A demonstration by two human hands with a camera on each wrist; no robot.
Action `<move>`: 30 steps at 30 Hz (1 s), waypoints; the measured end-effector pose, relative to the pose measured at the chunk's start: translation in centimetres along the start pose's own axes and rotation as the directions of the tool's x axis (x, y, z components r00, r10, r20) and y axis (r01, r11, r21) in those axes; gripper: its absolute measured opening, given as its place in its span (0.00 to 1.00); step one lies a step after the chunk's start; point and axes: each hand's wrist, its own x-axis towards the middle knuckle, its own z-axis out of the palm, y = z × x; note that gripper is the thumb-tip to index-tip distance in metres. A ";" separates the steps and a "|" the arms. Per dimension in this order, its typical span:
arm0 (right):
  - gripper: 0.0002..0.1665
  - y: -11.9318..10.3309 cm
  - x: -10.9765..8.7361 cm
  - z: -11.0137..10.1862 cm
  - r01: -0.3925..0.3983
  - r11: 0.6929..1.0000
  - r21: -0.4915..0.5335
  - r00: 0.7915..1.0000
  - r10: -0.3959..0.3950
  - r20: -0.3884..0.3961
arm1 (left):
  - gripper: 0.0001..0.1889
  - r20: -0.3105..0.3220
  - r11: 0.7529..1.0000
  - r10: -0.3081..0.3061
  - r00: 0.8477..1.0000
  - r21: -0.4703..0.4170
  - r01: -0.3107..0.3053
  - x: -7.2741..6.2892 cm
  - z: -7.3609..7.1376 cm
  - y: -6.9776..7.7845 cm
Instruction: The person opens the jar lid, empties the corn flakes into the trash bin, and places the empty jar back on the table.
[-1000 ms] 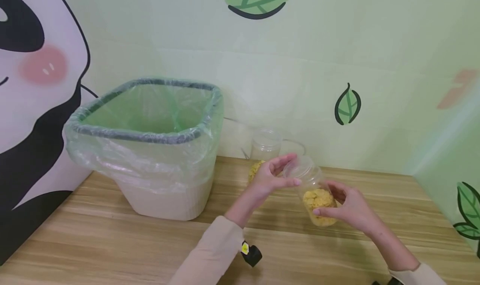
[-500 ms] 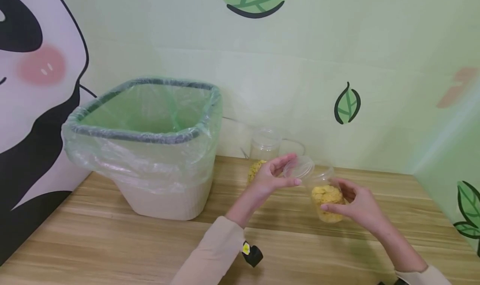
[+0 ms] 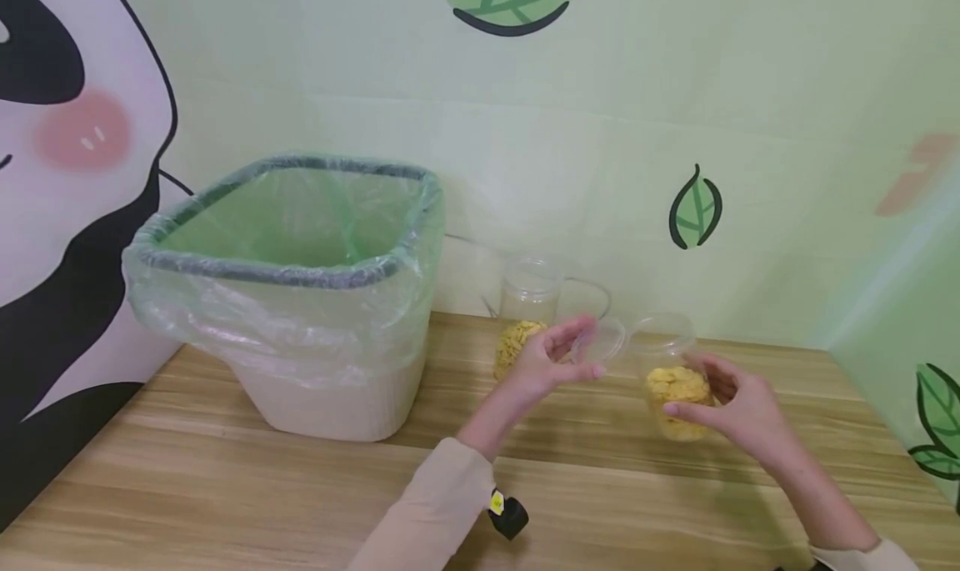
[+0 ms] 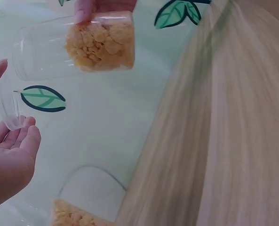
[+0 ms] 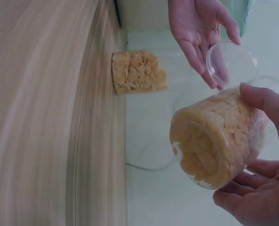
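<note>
My left hand [image 3: 542, 363] holds a clear round lid [image 3: 602, 342] by its rim, between thumb and fingers. To its right, my right hand [image 3: 744, 400] grips a clear plastic jar [image 3: 675, 388] around its side, raised off the table. Yellow flakes fill the lower part of this jar, and its mouth is uncovered, apart from the lid. In the right wrist view the jar's flake-filled base [image 5: 200, 150] faces the camera. A second clear jar [image 3: 531, 292] with similar flakes stands upright behind my left hand, partly hidden by it.
A white bin [image 3: 330, 396] lined with a green plastic bag [image 3: 285, 304] stands on the left of the wooden table [image 3: 600, 504]. Behind is a pale green wall [image 3: 570, 171] with leaf pictures, and a panda picture is at the left.
The lid has come away from the jar. My right hand has moved right with the jar, which now stands more upright; my left hand keeps the lid in nearly the same place.
</note>
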 end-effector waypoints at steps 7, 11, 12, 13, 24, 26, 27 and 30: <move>0.47 0.3 -0.1 -0.7 -0.042 0.999 -0.001 0.999 0.042 -0.017 | 0.34 0.000 0.999 -0.013 1.000 0.047 0.013 0.2 0.4 -1.1; 0.49 0.4 0.0 -0.9 -0.060 0.998 0.003 0.998 0.060 -0.007 | 0.35 -0.012 0.995 -0.028 1.000 0.094 0.029 0.6 0.6 -1.9; 0.49 0.4 0.0 -1.0 -0.062 0.998 0.002 0.998 0.062 -0.006 | 0.35 -0.018 0.994 -0.027 0.999 0.108 0.028 0.7 0.7 -2.1; 0.49 0.4 0.0 -1.0 -0.064 0.998 0.001 0.998 0.064 -0.003 | 0.35 -0.022 0.993 -0.024 0.999 0.116 0.027 0.9 0.7 -2.3; 0.46 0.4 0.0 -0.5 -0.024 1.000 0.009 0.999 0.025 -0.023 | 0.36 -0.056 0.969 -0.065 0.996 0.234 0.076 2.0 1.2 -3.8; 0.46 0.3 0.1 -0.4 -0.017 1.000 0.012 1.000 0.017 -0.025 | 0.36 -0.077 0.961 -0.066 0.995 0.264 0.084 2.3 1.3 -4.2; 0.46 0.2 0.1 -0.3 -0.014 1.000 0.011 1.000 0.014 -0.026 | 0.36 -0.085 0.956 -0.064 0.994 0.282 0.086 2.4 1.3 -4.4; 0.46 0.2 0.1 -0.2 -0.012 1.000 0.007 1.000 0.012 -0.020 | 0.37 -0.109 0.940 -0.059 0.992 0.329 0.092 2.9 1.4 -5.0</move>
